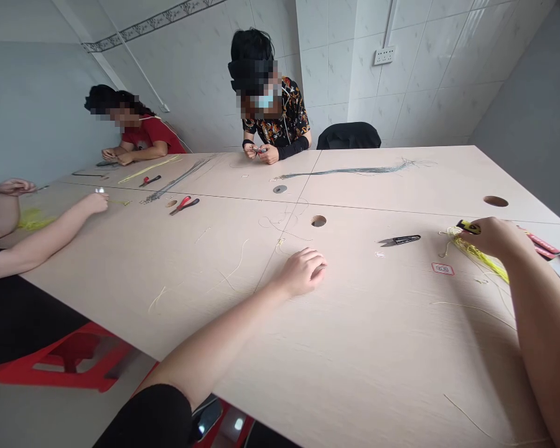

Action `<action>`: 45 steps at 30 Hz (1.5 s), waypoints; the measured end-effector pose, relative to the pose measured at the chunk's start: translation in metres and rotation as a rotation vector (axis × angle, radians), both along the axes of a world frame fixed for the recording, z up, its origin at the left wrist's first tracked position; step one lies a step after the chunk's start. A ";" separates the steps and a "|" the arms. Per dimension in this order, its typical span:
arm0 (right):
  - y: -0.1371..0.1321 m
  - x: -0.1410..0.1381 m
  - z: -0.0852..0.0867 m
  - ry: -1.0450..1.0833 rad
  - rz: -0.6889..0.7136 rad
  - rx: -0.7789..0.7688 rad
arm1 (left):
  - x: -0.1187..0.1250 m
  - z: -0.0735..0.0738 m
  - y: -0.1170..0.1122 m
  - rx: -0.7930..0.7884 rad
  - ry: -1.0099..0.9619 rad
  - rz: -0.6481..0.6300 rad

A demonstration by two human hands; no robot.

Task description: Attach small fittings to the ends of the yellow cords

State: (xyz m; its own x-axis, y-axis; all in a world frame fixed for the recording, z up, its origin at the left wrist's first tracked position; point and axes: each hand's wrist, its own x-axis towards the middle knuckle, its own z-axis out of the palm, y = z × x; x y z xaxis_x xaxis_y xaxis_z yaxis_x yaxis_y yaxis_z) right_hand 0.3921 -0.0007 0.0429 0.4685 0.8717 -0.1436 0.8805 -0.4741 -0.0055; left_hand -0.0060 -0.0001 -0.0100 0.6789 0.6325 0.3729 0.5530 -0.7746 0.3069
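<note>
My left hand (pixel 303 271) rests on the pale wood-look table (pixel 354 348), fingers loosely curled around nothing visible. My right hand (pixel 492 239) grips a small yellow-and-black tool (pixel 469 227), its exact kind hidden by my fingers. A bundle of yellow strands (pixel 480 258) runs from under that hand across the tabletop. Black-handled thread snips (pixel 399 241) lie between my hands, nearer my right. Close below them sits a small red-bordered label (pixel 442 269). Loose pale strands (pixel 233 267) are scattered near my left hand.
Across the table, several co-workers (pixel 270 118) handle strands, with grey wire bundles (pixel 354 171), red-handled pliers (pixel 184 205) and yellow strands (pixel 144 169) nearby. The tabletop has round holes (pixel 318 221). Red strips (pixel 541 244) lie at the right edge. A red stool (pixel 65 354) stands below left.
</note>
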 end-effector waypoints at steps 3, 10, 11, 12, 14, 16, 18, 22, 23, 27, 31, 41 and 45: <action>-0.001 -0.001 0.001 0.014 0.031 0.020 | 0.000 0.000 0.000 -0.009 0.009 0.003; -0.001 -0.001 0.003 0.021 0.033 0.059 | 0.000 0.000 0.000 -0.011 0.018 0.000; -0.002 -0.002 0.004 0.023 0.036 0.058 | 0.000 0.000 0.000 -0.012 0.017 -0.002; -0.002 -0.003 0.006 0.024 0.034 0.061 | 0.000 0.000 0.000 -0.012 0.016 -0.004; -0.003 -0.007 0.011 0.029 0.025 0.067 | 0.000 0.000 0.000 -0.010 0.015 -0.003; -0.003 -0.013 0.018 0.032 0.019 0.070 | 0.000 0.001 -0.001 -0.006 0.015 -0.003; -0.004 -0.021 0.025 0.050 0.050 0.093 | 0.001 0.001 -0.001 0.003 0.014 -0.010; -0.006 -0.039 0.040 0.098 0.153 0.174 | 0.000 0.004 -0.001 0.045 0.058 0.064; -0.007 -0.044 0.042 0.103 0.191 0.186 | -0.001 0.007 0.000 0.064 0.087 0.144; -0.009 -0.065 0.047 0.152 0.352 0.151 | -0.015 0.020 0.010 0.070 0.234 0.605; -0.008 -0.077 0.042 0.217 0.415 0.044 | -0.029 0.030 0.021 -0.056 0.321 0.855; -0.007 -0.074 0.039 0.235 0.455 0.027 | -0.033 0.026 0.027 -0.118 0.412 0.871; -0.010 -0.072 0.045 0.220 0.447 0.024 | -0.034 0.023 0.028 -0.125 0.413 0.878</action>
State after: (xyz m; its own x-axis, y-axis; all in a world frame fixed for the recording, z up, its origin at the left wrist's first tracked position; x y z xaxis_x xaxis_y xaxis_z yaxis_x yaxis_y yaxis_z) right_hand 0.3203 -0.0105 0.0883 0.0087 0.9846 -0.1748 0.9743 -0.0477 -0.2201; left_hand -0.0402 0.0279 0.0128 0.0101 0.9942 0.1074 0.9999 -0.0114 0.0115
